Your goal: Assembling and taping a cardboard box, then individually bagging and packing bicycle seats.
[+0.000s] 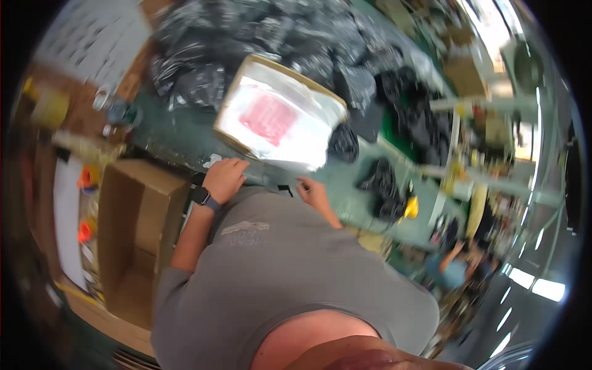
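An open cardboard box [251,63] stands on the green work surface in front of me, lined with white plastic sheeting [311,132]. A pinkish-red patch [268,117] shows in the middle of the lining. My left hand [225,179], with a dark watch on its wrist, rests palm down at the near edge of the surface, fingers loosely stretched toward the box. To the right, my right hand [316,195] is close to my waist below the box's near corner. Its fingers are curled, and whatever they hold is hidden. A small black piece [285,190] lies between the hands.
Black plastic bags [259,31] are heaped behind the box, with smaller black bundles [382,185] on the right. An open, upright-walled carton [139,228] is at my left, near orange-topped containers [87,179]. Another person [449,268] is at the far right, near shelving.
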